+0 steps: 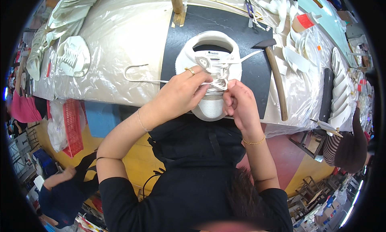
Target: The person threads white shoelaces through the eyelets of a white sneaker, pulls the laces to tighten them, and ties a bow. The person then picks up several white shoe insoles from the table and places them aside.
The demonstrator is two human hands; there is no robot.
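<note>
A white shoe upper point(186, 57) lies on the black mat point(173, 43), its toe pointing toward me and its collar away. White shoelace point(148, 81) runs through its eyelets; one loose end curls out to the left across the table, the other sticks out to the right. At the left side of the lacing, my left hand point(181, 89) is closed, thumb and fingers pinching the lace. My right hand point(242, 103) is closed at the opposite side, its fingertips on a loop of the lace just above the toe. Its fingertips partly hide that loop.
Right of the shoe lies a hammer point(277, 81); beyond it are snips point(250, 10) and a red-and-white bottle point(304, 21). White shoe parts line the right edge. Another laced upper point(73, 57) sits left, near stacked pieces point(74, 11). A wooden handle point(176, 2) stands at the back.
</note>
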